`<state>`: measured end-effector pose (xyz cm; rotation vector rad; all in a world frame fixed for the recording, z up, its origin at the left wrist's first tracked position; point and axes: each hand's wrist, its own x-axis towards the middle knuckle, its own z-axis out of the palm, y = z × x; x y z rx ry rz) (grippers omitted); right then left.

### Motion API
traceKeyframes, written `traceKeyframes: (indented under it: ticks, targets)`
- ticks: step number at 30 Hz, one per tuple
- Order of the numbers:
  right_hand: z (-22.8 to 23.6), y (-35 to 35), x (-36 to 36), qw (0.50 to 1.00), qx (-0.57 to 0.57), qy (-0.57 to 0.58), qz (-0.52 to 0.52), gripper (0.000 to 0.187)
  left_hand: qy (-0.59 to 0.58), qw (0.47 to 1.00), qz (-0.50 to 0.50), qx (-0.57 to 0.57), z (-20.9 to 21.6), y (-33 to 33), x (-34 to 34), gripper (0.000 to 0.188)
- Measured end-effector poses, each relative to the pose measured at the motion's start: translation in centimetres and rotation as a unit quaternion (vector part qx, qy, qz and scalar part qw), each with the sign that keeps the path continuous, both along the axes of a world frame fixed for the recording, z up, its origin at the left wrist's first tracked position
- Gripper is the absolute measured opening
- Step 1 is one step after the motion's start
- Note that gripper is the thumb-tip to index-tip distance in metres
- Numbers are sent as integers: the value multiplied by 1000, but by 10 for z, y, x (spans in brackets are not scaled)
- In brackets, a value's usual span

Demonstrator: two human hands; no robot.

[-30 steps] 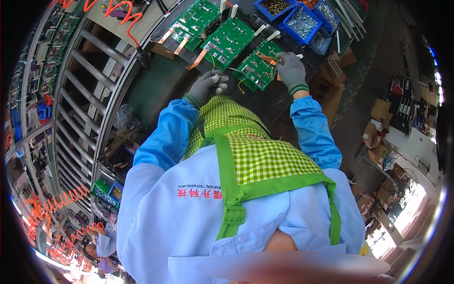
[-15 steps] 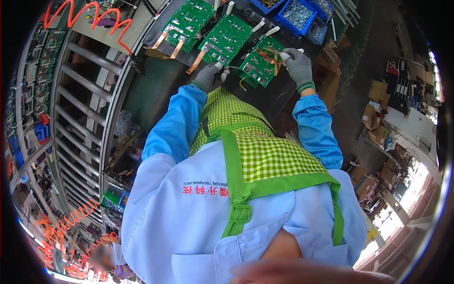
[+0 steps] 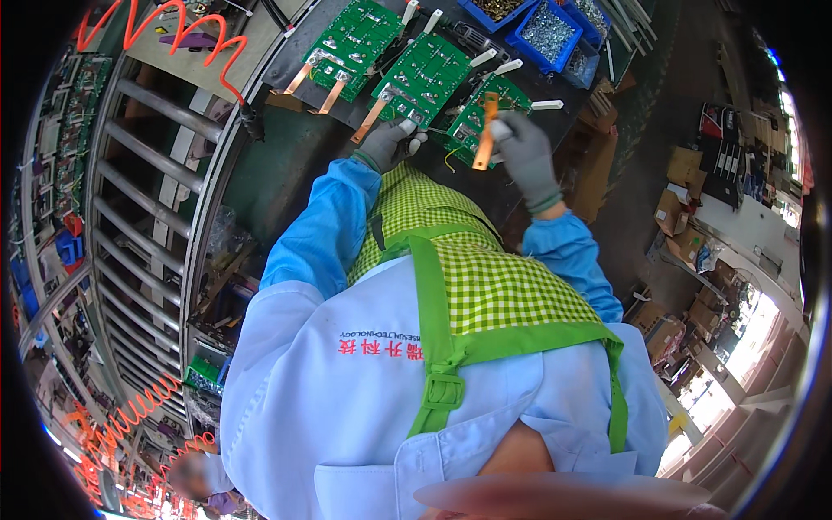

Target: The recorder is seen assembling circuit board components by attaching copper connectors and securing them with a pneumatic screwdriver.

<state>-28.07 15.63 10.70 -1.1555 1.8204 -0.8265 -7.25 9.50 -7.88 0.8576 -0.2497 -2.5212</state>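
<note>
My right hand (image 3: 527, 158), in a grey glove with pale fingertips, pinches a flat copper strip (image 3: 488, 130) with holes near its ends. It holds the strip upright over the right green circuit board (image 3: 466, 124), hiding part of that board. My left hand (image 3: 387, 145), gloved alike, is closed at the near edge of the middle circuit board (image 3: 422, 74). What its fingers hold, if anything, is too small to make out. Beside that hand a copper strip (image 3: 368, 120) juts from the middle board. The left circuit board (image 3: 357, 35) carries two more such strips.
Blue bins of small metal hardware, one a blue bin (image 3: 518, 42), stand at the far right of the dark table. White tabs (image 3: 546, 105) stick out from the boards. Left of the table runs a roller conveyor (image 3: 156, 160), with a coiled orange hose (image 3: 227, 65) above it. Cardboard boxes (image 3: 680, 221) lie to the right.
My right hand has moved left and nearer, and a copper strip now stands raised in its fingers. Earlier, copper pieces lay across the right board. My left hand stays almost in place.
</note>
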Motion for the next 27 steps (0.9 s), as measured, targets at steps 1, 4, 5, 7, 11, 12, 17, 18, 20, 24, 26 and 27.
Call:
traceKeyframes:
  ticks: [1, 4, 5, 7, 11, 12, 17, 18, 20, 24, 26, 27]
  targets:
    - [-11, -2, 10, 993, 69, -88, -28, 23, -6, 1000, -4, -11, 2, -1, 3, 26]
    - [-32, -6, 23, 979, 122, -156, -40, 24, -12, 998, -47, -41, 25, -9, 10, 28]
    - [-34, -7, 28, 970, 137, -193, -46, 23, -17, 997, -61, -53, 31, -11, 11, 29]
    - [-39, -7, 35, 966, 136, -208, -72, 19, -36, 996, -56, -53, 38, -10, 11, 33]
    - [-45, -14, 43, 972, 79, -207, -77, 19, -29, 998, -51, -10, 34, -9, 9, 31]
    - [-40, -18, 46, 981, 59, -171, -68, 19, -45, 998, -45, 1, 33, -10, 8, 28]
    - [-33, -27, 45, 975, 27, -219, -24, 24, -111, 994, -10, 13, 44, -6, -2, 24]
    - [-32, -28, 42, 979, 61, -193, -21, 24, -117, 992, -30, 26, 47, -9, -1, 24]
    - [-33, -24, 44, 983, 79, -161, -42, 24, -96, 995, -26, 29, 41, -8, 0, 24]
    - [-50, -2, 59, 996, -4, -87, -8, 24, -53, 997, -5, 60, 36, -5, -1, 22]
    - [-56, 10, 66, 996, -12, -84, -8, 24, -52, 996, 9, 73, 33, -2, -1, 21]
    - [-60, 13, 68, 997, -20, -80, -7, 25, -53, 996, 9, 74, 30, -2, 0, 21]
